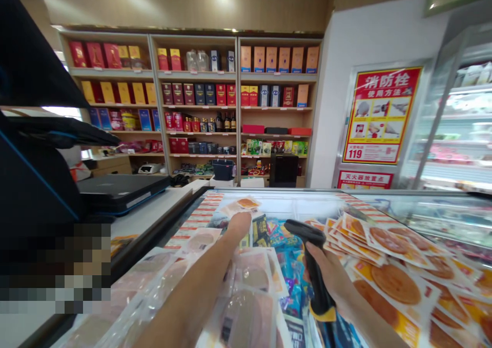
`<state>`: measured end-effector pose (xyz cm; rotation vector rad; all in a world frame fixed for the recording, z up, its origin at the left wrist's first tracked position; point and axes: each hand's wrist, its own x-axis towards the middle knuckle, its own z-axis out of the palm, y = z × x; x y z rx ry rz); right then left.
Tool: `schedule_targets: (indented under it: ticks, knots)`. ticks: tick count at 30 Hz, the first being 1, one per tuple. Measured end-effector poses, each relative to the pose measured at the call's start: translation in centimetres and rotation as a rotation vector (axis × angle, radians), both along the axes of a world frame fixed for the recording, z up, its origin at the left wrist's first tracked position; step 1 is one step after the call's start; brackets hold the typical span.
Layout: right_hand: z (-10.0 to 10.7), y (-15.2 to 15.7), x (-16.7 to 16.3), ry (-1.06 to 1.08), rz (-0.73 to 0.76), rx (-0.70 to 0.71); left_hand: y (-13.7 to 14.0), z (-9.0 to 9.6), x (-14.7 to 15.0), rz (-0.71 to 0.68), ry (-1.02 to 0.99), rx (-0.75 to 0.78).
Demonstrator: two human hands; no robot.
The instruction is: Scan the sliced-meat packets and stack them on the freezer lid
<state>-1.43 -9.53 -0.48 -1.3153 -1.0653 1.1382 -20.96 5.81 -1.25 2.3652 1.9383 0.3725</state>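
My right hand (323,268) is wrapped round the handle of a black barcode scanner (305,230) with a yellow band at its base. The scanner's head points away to the far left, over the freezer. My left hand (239,225) reaches forward and is closed at the near edge of a flat food packet (248,203) with an orange round picture; its fingertips are hidden. Under my left forearm lie several clear-backed flat packets (246,307). Blue snack bags (284,235) fill the space between my hands. Pancake packets (395,281) are heaped on the right.
A dark checkout machine (34,174) and a black flat counter device (126,189) stand at the left. Across the back run shelves (200,74) with boxed bottles. A red fire-hydrant poster (382,115) hangs on the wall, beside a glass-fronted cooler (457,132).
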Motion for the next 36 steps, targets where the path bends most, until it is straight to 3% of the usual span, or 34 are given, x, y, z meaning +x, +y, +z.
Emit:
schedule_targets:
  ticks: [8,15,23,30,36]
  knots:
    - [0.5,-0.4,-0.3,-0.002,0.000,0.009,0.9,0.2,0.6,-0.038,0.053,0.018]
    - [0.6,-0.4,-0.4,0.043,-0.006,-0.011,-0.8,0.3,-0.3,-0.045,0.119,-0.010]
    - [1.8,-1.8,-1.2,0.127,0.004,0.009,-3.4,1.1,-1.9,0.103,0.150,-0.044]
    - [1.5,-1.6,-1.3,0.122,0.005,-0.014,-3.0,1.2,0.3,0.242,0.134,-0.037]
    - [1.3,-1.5,-1.2,0.098,0.008,-0.013,-3.1,0.1,1.6,0.171,0.123,0.002]
